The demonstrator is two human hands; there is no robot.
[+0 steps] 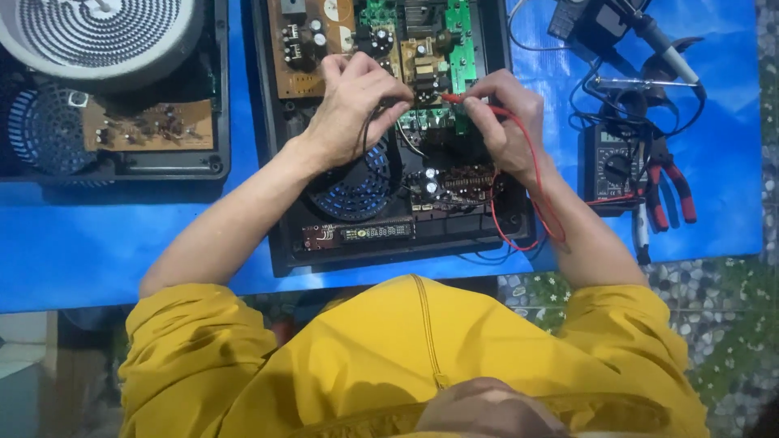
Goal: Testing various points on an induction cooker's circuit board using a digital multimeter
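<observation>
An opened black appliance case [280, 203] lies on the blue table, showing green and brown circuit boards [438, 40] and a blue fan [357, 191]. My left hand [353, 101] pinches a thin black probe lead over the boards' middle. My right hand [503, 122] holds a red probe [454, 98], its tip pointing left onto the board near my left fingers. The red lead [535, 178] runs over my right wrist and loops toward a multimeter [613, 162] at the right.
A second open case with a round heating coil [97, 32] and brown board [150, 126] sits at the left. Red-handled pliers [669, 182], a soldering iron [661, 49] and cables lie right. The table's front edge [81, 304] borders pebbled floor.
</observation>
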